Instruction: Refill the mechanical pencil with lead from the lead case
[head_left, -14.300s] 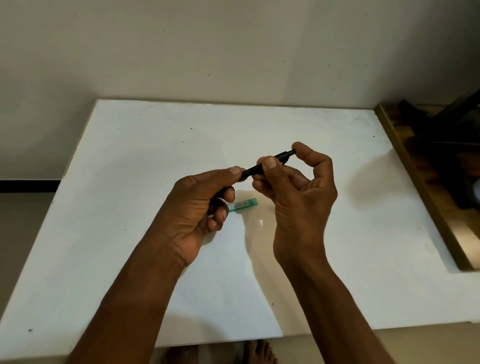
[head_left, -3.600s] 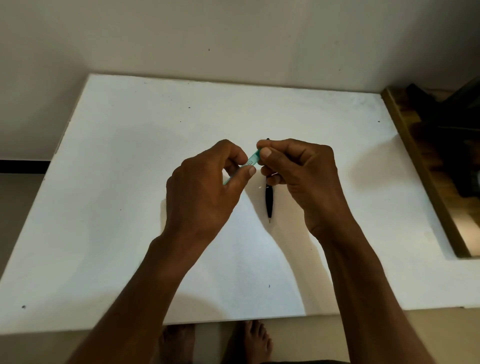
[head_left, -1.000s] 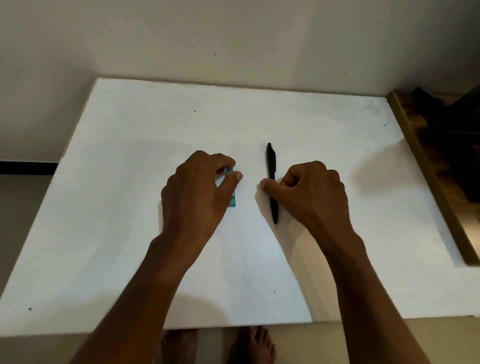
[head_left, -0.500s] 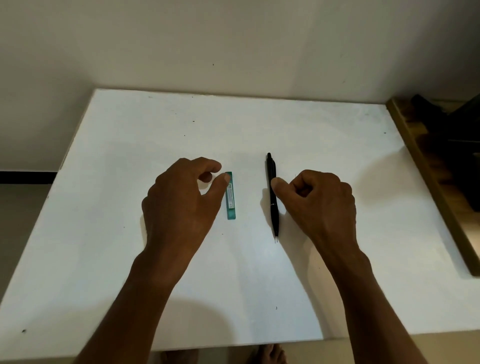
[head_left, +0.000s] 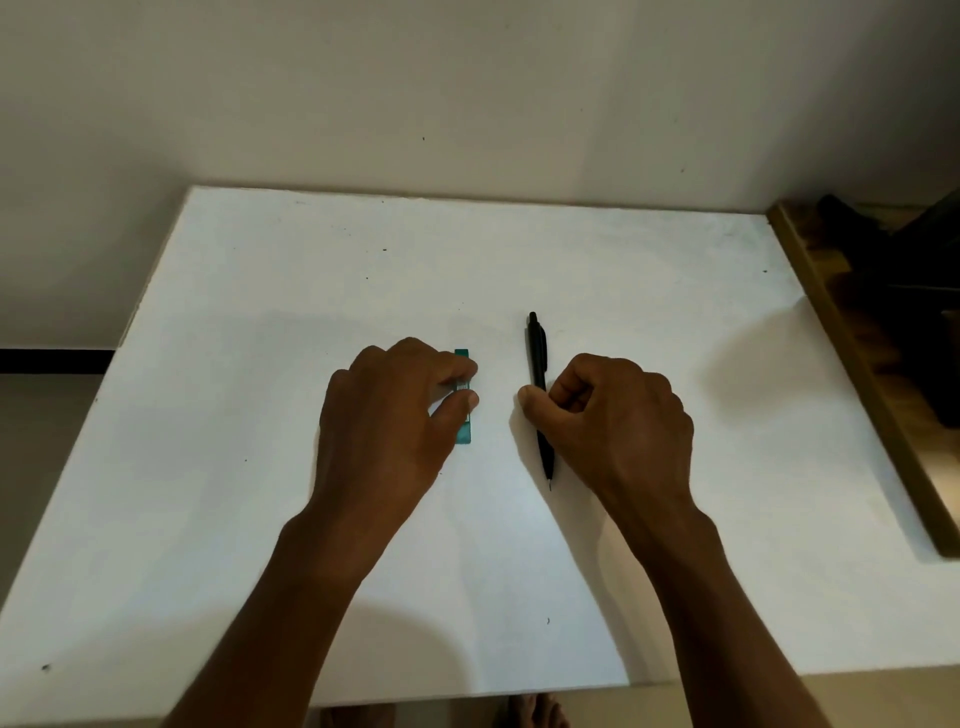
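The black mechanical pencil (head_left: 537, 348) lies lengthwise on the white table (head_left: 519, 249), tip pointing toward me. My right hand (head_left: 618, 421) rests over its middle, thumb on its left side and curled index finger on its right, pinching it. The small green lead case (head_left: 463, 432) lies parallel to the pencil, a short way to its left. My left hand (head_left: 384, 431) covers the case's left side, with thumb and index fingertip pressed on its middle. Both things still lie flat on the table.
A wooden frame (head_left: 857, 364) with dark objects behind it runs along the table's right edge. A pale wall stands behind the table. Bare toes (head_left: 535, 714) show below the table's near edge.
Half a second ago both hands hovered just beside the case and pencil. Now my left fingers have closed onto the case and my right thumb and index onto the pencil.
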